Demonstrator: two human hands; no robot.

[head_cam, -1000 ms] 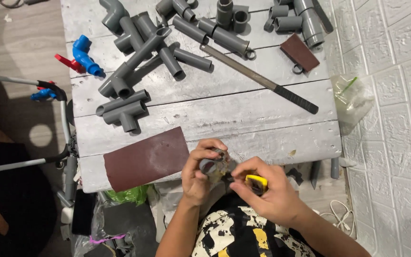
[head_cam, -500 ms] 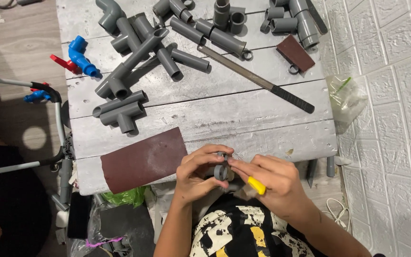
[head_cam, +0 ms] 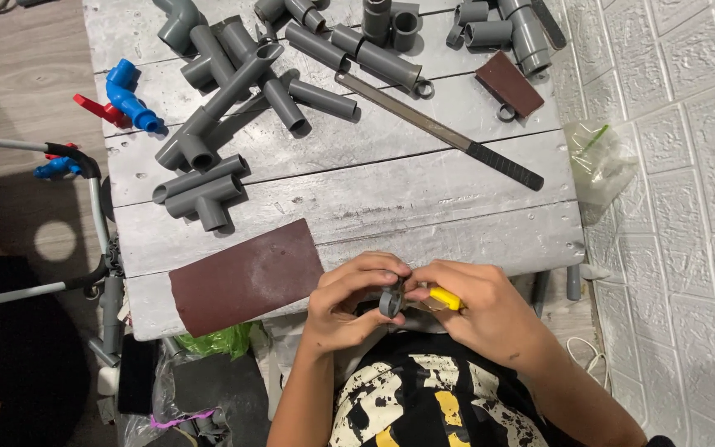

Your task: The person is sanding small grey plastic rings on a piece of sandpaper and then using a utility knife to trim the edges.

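My left hand (head_cam: 349,302) grips a short grey pipe ring (head_cam: 391,300) just below the front edge of the grey wooden table (head_cam: 391,199). My right hand (head_cam: 477,310) holds a yellow-handled tool (head_cam: 443,298) whose tip meets the ring. Both hands are close together over my lap. A sheet of brown sandpaper (head_cam: 246,275) lies on the table just left of my left hand.
Grey pipe fittings and tees (head_cam: 233,83) cover the table's far half. A long file with a black handle (head_cam: 444,132) lies diagonally. A small sandpaper block (head_cam: 509,83), a blue elbow with a red valve (head_cam: 126,99) and a plastic bag (head_cam: 602,157) sit at the edges.
The hands have stayed at the table's front edge, working the ring; the left fingers have shifted around it and the view has moved slightly.
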